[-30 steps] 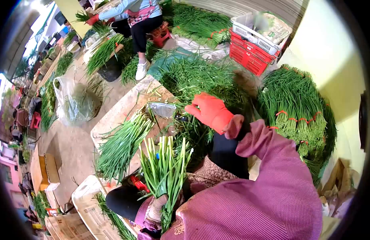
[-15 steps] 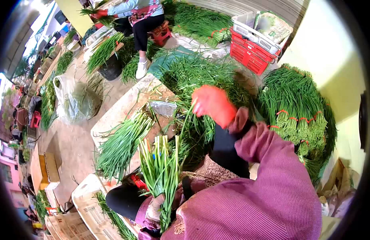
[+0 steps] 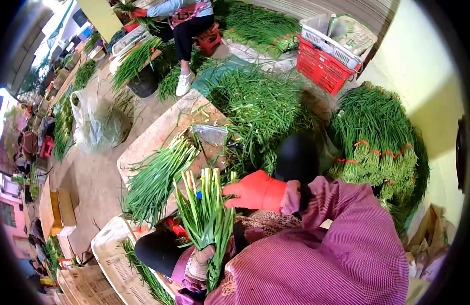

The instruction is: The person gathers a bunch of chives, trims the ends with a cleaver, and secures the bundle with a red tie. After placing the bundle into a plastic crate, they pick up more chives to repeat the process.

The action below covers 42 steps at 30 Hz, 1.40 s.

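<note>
My left hand [image 3: 202,262], in a pale glove, is wrapped round the lower part of an upright bunch of green stalks [image 3: 207,213]. Beside the pale top ends of that bunch is my right hand [image 3: 255,192], in a red glove; its fingers point left at the stalks, and whether they pinch any is not clear. A pile of similar stalks [image 3: 161,178] lies on the wooden board [image 3: 143,140], close to a metal blade [image 3: 210,134]. Behind my right hand spreads a big loose heap of greens [image 3: 260,107].
Tied bundles [image 3: 375,137] stand at the right, below a red crate [image 3: 324,66]. A seated person [image 3: 186,30] in red gloves works at the top. A plastic bag [image 3: 100,124] sits on the floor at the left, and a white crate [image 3: 110,249] at lower left.
My right hand has come down and left from above the loose heap to the top of the held bunch. My left hand still grips the bunch, nearly in place.
</note>
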Motion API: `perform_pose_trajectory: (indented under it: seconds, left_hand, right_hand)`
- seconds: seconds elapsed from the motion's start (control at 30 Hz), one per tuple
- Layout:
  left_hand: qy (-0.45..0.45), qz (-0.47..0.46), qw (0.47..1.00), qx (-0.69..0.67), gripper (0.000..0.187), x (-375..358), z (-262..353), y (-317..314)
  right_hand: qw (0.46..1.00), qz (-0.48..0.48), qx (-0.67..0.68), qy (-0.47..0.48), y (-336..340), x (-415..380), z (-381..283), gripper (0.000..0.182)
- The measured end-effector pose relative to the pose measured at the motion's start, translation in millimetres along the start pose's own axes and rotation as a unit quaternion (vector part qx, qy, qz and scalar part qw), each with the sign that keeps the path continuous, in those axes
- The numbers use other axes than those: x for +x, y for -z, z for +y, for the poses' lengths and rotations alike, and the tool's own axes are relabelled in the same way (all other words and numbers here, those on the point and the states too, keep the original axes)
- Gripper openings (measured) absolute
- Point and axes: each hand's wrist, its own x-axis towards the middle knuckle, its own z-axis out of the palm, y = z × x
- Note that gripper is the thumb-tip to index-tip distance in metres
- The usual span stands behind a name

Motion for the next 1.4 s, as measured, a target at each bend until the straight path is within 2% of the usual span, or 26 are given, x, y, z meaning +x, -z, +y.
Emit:
perform_pose_trajectory:
  seconds: [0.07,0.17,0.33,0.4,0.43,0.53,0.57,0.63,0.7,0.73,0.77,0.83,0.87,0.9,0.93,1.0,1.03,1.07,1.1,1.13,1.2,1.23,1.27,1.33,1.37,1.4]
  left_hand:
    - [0.005,-0.02,1.0,-0.006,0.073,2.4,3.8,-11.4]
    - [-0.029,-0.038,0.996,0.069,0.078,6.4,1.9,-9.3]
    - [-0.01,-0.058,0.989,0.132,0.076,17.7,-12.8,16.4]
    - [0.052,-0.039,0.995,0.073,0.074,9.8,-8.4,14.9]
    - [0.07,-0.026,0.997,-0.016,0.072,-6.7,18.8,-39.8]
    - [0.014,-0.029,0.999,0.037,0.071,-3.8,7.7,-10.2]
    - [0.01,-0.028,0.999,0.035,0.071,-1.6,1.3,9.4]
    - [0.056,-0.025,0.994,0.087,0.061,1.3,-15.4,59.0]
    - [0.08,-0.025,0.99,0.114,0.056,0.7,-18.1,66.4]
    - [0.067,-0.034,0.996,0.041,0.052,-3.2,-16.2,60.2]
    - [0.053,-0.044,0.997,-0.031,0.049,-7.2,-13.4,51.9]
    - [0.033,-0.038,0.998,-0.049,0.047,-13.0,3.4,7.1]
    - [0.013,-0.031,0.997,-0.067,0.046,-14.7,8.7,-5.9]
    - [0.029,-0.055,0.996,-0.057,0.046,-10.7,6.4,4.4]
    - [0.026,-0.053,0.997,-0.056,0.046,-12.0,8.6,5.8]
    - [0.029,-0.037,0.999,-0.021,0.043,-14.9,13.7,4.6]
    - [0.007,-0.039,0.999,-0.03,0.043,-16.2,15.7,-6.1]
    - [0.005,-0.038,0.999,-0.03,0.043,-17.2,16.0,-5.2]
    - [0.007,-0.037,0.998,-0.041,0.042,-18.0,15.5,-4.0]
    - [0.01,-0.037,0.998,-0.052,0.042,-18.8,14.3,-2.6]
    - [0.012,0.004,0.999,-0.046,0.042,-21.4,8.0,8.8]
    - [0.019,-0.012,0.999,-0.039,0.041,-19.2,7.0,12.9]
    - [0.025,-0.028,0.999,-0.031,0.04,-15.6,5.6,19.4]
    - [0.048,-0.034,0.998,0.012,0.043,-12.1,3.1,30.3]
    - [0.049,-0.005,0.998,0.025,0.044,-18.0,14.9,10.5]
    - [0.051,0.024,0.998,0.039,0.046,-20.8,22.0,-4.7]
  right_hand:
    - [0.999,-0.028,0.009,0.013,-8.3,5.2,8.1,0.026]
    - [0.988,0.033,-0.121,0.086,-14.3,12.2,15.7,0.012]
    - [0.979,0.092,-0.129,0.131,-5.5,24.0,26.0,0.014]
    - [0.96,0.149,-0.215,0.1,5.2,33.6,37.0,0.011]
    - [0.952,0.174,-0.251,0.027,20.8,39.4,44.4,0.01]
    - [0.912,0.252,-0.247,-0.209,84.2,51.1,81.5,0.02]
    - [0.913,0.253,-0.248,-0.204,89.3,45.5,89.5,0.02]
    - [0.872,0.387,-0.193,-0.228,93.2,36.4,102.0,0.035]
    - [0.95,0.12,-0.085,-0.276,98.5,17.8,52.0,0.052]
    - [0.98,-0.005,0.029,-0.197,75.7,20.0,61.7,0.062]
    - [0.973,-0.126,0.177,-0.079,23.7,26.2,85.2,0.073]
    - [0.922,-0.144,0.359,-0.01,-30.1,4.5,50.1,0.082]
    - [0.876,-0.209,0.434,-0.007,-26.3,-4.5,25.5,0.081]
    - [0.917,-0.223,0.329,-0.013,-60.6,-5.4,29.3,0.077]
    - [0.937,-0.25,0.243,-0.006,-70.6,-2.0,22.1,0.057]
    - [0.917,-0.309,0.247,0.056,-71.4,5.1,21.3,0.027]
    - [0.937,-0.256,0.237,0.018,-64.6,3.2,16.3,0.017]
    - [0.97,-0.15,0.13,0.143,-75.7,8.2,38.7,0.018]
    - [0.984,-0.015,-0.017,0.175,-63.9,10.8,48.5,0.013]
    - [0.97,0.026,-0.241,0.029,-33.3,22.2,45.3,0.008]
    - [0.936,0.133,-0.325,-0.026,22.2,26.8,86.3,0.016]
    - [0.873,0.171,-0.444,-0.11,37.4,31.8,100.0,0.026]
    - [0.877,0.234,-0.393,-0.143,49.9,25.5,101.1,0.044]
    - [0.938,0.099,-0.271,-0.191,74.0,20.3,68.7,0.06]
    - [0.966,-0.031,-0.131,-0.223,76.0,20.0,53.1,0.066]
    - [0.956,-0.159,0.014,-0.247,70.6,18.6,39.4,0.072]
